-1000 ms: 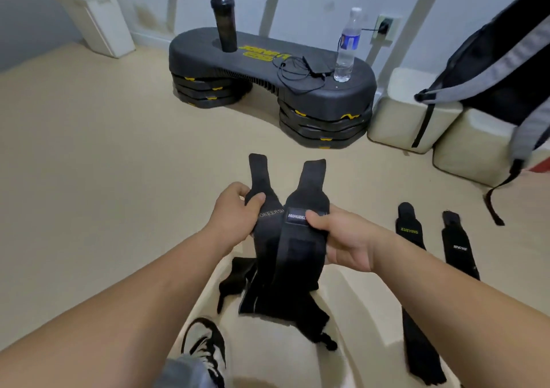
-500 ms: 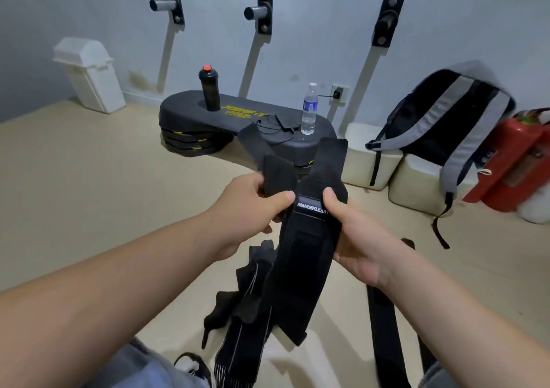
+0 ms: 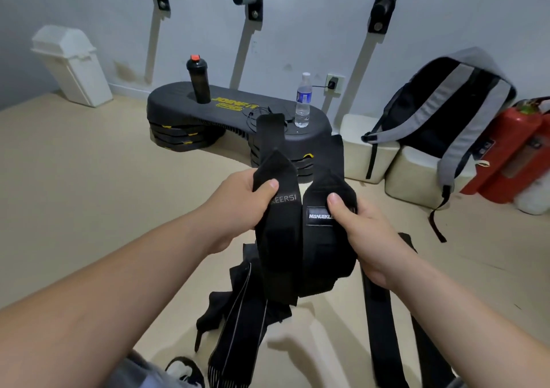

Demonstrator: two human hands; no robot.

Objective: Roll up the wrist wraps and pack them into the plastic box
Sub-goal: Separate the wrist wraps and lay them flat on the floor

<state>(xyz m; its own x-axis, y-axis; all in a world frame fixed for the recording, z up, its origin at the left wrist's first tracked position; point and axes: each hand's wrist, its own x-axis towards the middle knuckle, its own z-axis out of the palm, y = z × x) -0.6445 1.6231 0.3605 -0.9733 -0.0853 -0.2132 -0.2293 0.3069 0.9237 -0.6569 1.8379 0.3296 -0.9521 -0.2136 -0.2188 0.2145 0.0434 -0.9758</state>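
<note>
Pinching the limp, light KEERSI wrist wrap (image 3: 279,250) in the left grip (image 3: 238,209) and the patch-labelled wrist wrap (image 3: 326,253) in the right grip (image 3: 369,238), in front of the step platform (image 3: 178,104), likely rolling easiest from these ends.

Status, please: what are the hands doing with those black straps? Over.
Left hand grips lettered wrap; right hand grips patch wrap. Both unrolled, held up. Spare wraps on floor below.

1. Yellow "JOINFIT PRO" is printed on top of the black step platform (image 3: 178,101).
2. In front of the platform, the left wrist wrap (image 3: 279,238) reads "KEERSI", with the start of the word hidden.
3. Beside it, a patch (image 3: 320,216) on the right wrist wrap (image 3: 324,256) reads "MANUEKL", cut off.
</note>
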